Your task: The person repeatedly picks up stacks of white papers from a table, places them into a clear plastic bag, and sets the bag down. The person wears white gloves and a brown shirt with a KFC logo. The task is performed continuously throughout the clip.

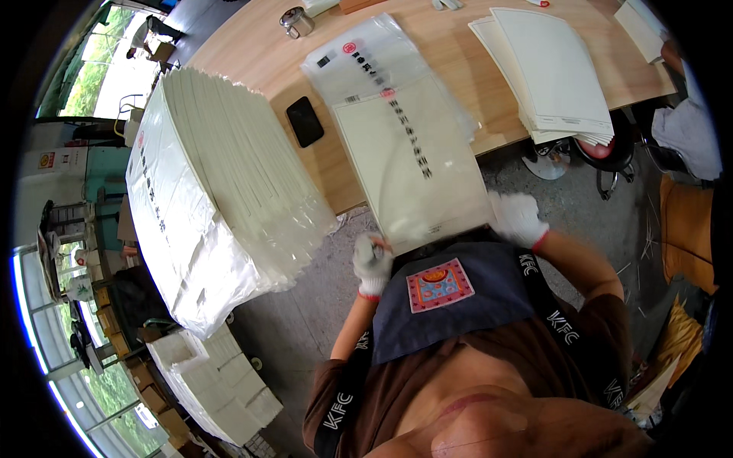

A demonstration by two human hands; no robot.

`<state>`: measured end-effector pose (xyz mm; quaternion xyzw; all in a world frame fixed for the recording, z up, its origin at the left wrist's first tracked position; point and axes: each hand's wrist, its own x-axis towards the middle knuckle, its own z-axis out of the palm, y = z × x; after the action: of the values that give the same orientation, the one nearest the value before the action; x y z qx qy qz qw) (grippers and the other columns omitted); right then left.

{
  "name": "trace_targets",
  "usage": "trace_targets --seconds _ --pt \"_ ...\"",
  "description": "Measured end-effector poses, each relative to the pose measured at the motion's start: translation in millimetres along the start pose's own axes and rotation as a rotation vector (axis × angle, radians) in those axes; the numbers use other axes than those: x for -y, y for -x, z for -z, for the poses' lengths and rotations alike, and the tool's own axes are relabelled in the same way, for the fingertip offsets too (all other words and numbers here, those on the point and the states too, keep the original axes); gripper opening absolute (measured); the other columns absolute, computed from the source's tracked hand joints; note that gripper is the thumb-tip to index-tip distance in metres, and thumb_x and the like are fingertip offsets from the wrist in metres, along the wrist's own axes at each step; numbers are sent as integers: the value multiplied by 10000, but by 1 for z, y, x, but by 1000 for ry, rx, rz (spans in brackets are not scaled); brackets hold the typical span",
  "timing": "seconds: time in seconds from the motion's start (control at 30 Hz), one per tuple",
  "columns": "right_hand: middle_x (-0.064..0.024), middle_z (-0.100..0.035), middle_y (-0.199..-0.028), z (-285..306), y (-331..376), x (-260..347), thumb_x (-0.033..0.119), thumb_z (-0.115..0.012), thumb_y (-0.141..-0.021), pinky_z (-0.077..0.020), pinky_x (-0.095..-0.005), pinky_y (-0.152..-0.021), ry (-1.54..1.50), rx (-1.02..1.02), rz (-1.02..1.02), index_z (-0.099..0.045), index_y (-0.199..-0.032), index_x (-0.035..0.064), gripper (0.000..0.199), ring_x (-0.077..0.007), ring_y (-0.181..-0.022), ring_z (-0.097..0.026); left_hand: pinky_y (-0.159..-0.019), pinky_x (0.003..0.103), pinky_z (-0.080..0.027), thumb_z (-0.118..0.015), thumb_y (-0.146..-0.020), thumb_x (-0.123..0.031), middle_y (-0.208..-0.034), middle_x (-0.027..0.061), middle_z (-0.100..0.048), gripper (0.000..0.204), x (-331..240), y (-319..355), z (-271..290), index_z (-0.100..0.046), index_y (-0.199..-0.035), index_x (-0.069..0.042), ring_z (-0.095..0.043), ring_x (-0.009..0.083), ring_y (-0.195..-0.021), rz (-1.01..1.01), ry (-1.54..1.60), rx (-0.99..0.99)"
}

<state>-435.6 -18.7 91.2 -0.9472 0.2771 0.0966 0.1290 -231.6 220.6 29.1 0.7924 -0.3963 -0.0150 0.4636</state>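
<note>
In front of me, a clear plastic bag (397, 160) with dark and red print lies over the table's near edge. A cream sheet or stack of paper (447, 195) fills its near part. My left hand (372, 259), in a white knit glove, is closed at the bag's near left corner, fingertips curled on the edge. My right hand (518, 219), gloved the same way, grips the near right corner, some of its fingers hidden by the bag. The flatter far end of the bag rests on further clear bags.
A tall pile of filled bags (229, 183) stands on the left, beside a black phone (305, 122). Loose cream sheets (546, 69) lie fanned at the right of the wooden table (244, 46). A metal mug (296, 23) stands at the back. White stacks (221, 382) sit lower left.
</note>
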Motion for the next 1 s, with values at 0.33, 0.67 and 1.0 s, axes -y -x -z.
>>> trace_targets --seconds 0.33,0.67,1.0 --pt "-147 -609 -581 -30 -14 -28 228 -514 -788 -456 -421 -411 -33 -271 105 -600 -657 88 209 -297 -494 -615 -566 367 -459 -667 -702 -76 -721 103 -568 150 32 1 -18 -522 -736 -90 -585 270 -631 -7 -254 134" --pt "-223 -642 -889 -83 -87 -69 371 -469 -923 -497 -405 -683 -574 -284 -33 -600 -1021 31 378 -315 -746 -638 -672 318 -465 -597 -886 -366 -845 159 -627 337 139 -2 -80 -613 -969 -40 -609 223 -811 802 486 114" --pt "-83 -482 -1318 3 -118 70 290 -548 -920 -406 -298 -934 -1873 385 417 -328 -1398 8 597 -167 -1131 -495 -527 333 -427 -588 -814 -103 -698 83 -543 99 -155 -103 145 -597 -888 -37 -548 236 -617 -291 106 -95"
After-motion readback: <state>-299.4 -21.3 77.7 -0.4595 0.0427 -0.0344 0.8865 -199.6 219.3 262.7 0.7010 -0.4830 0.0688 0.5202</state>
